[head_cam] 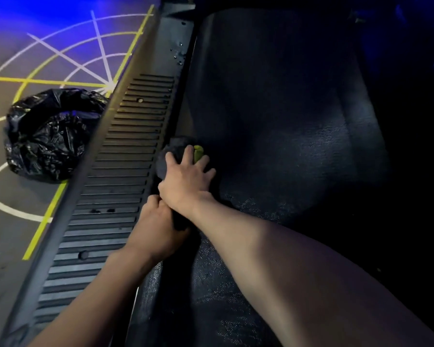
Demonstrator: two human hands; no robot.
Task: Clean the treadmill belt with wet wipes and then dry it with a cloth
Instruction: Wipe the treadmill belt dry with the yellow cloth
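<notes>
The dark treadmill belt (281, 121) fills the middle and right of the view. A dark grey cloth (172, 150) with a yellow-green patch lies bunched at the belt's left edge. My right hand (186, 176) presses flat on it with fingers spread. Just below, my left hand (158, 226) is closed around the cloth's near end, next to the ribbed side rail (120, 171). Most of the cloth is hidden under my hands.
A black plastic rubbish bag (48, 134) sits open on the floor left of the rail. The grey floor (15, 234) carries yellow and white painted lines. The right side of the treadmill is in deep shadow.
</notes>
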